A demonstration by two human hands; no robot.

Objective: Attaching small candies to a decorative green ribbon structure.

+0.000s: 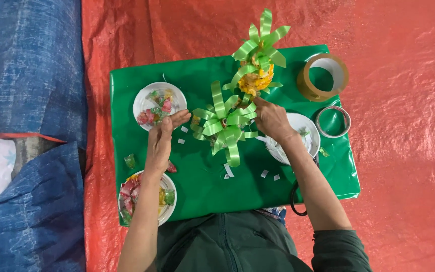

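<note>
A small table (197, 181) wrapped in glossy green paper sits at centre of the frame, on an orange tarp (404, 151) that fills the right side & top; a blue tarp (26, 75) covers the left side, w/ a patch of white cloth at mid-left.

The green ribbon bow (225, 126) lies near the middle of the table, loops fanning outward in all directions, one longer strip running down toward the lower part of the frame. Just above & to the right of it stands a yellow-orange candy cluster (256, 80) topped w/ more green ribbon loops; its long axis runs from centre up toward the top edge, ribbon end pointing up-frame.

Left hand (162, 138) — fingers straight and held together, tips reaching up-right toward the bow's left edge; whether it pinches anything I cannot tell. Right hand (273, 121) — loosely curled, index finger extended to the base of the candy cluster, touching it or nearly so.

Around them: a white plate of wrapped sweets (146, 103) upper left on the table, a second plate of sweets (164, 214) at the lower left corner, a white plate (310, 131) under the right wrist. A brown tape roll (323, 76) stands at the upper right corner, a clear tape roll (333, 122) just below it. Small white paper scraps (228, 171) dot the green surface.
</note>
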